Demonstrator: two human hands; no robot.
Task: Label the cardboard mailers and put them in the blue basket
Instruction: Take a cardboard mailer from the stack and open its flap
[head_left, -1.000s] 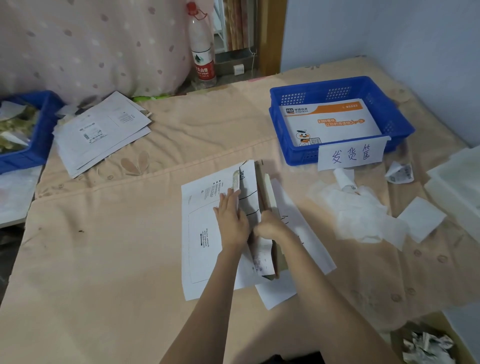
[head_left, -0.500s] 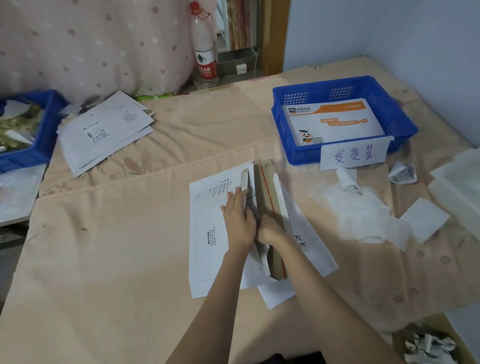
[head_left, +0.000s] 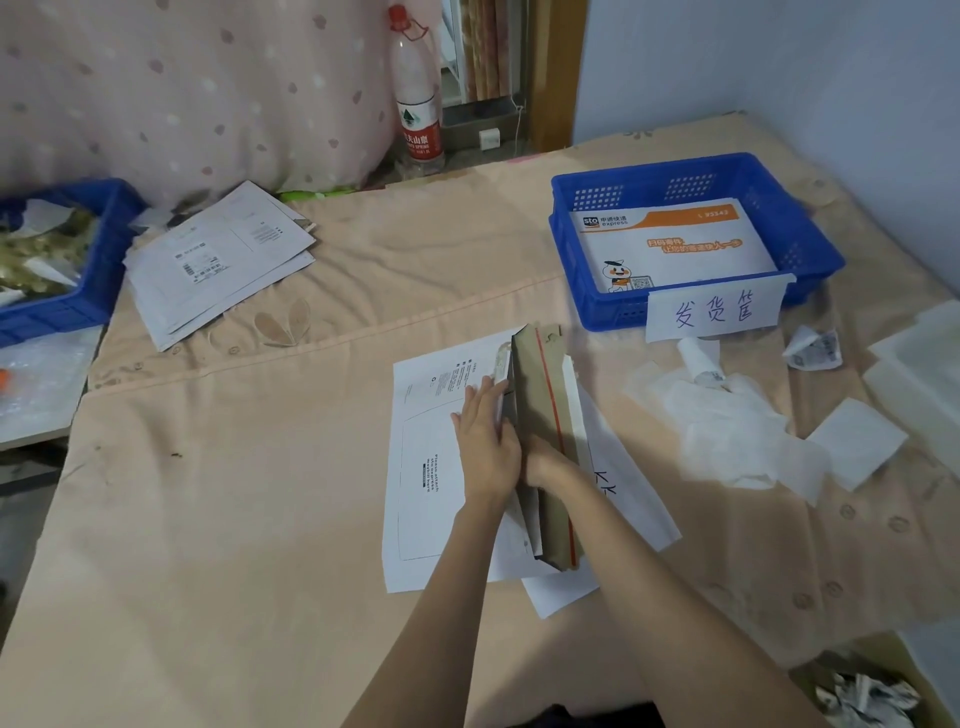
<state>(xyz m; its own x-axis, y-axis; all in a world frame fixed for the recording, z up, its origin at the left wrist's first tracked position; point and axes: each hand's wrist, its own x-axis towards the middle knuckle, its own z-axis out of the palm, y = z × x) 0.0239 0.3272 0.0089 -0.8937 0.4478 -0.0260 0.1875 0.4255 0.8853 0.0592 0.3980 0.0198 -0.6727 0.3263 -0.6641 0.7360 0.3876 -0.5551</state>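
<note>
The left hand (head_left: 488, 441) presses flat on the cardboard mailer (head_left: 441, 457), the right hand (head_left: 545, 462) grips its raised flap (head_left: 540, 415), long axis running away from the person, blue basket (head_left: 691, 176) beyond on the right-hand side.

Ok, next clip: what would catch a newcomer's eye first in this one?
Most likely the two hands at centre: the left hand lies flat on a white mailer while the right hand holds its brown flap, with a red strip, raised. Next, the blue basket at the upper right, holding an orange-and-white envelope and fronted by a handwritten paper sign.
</note>
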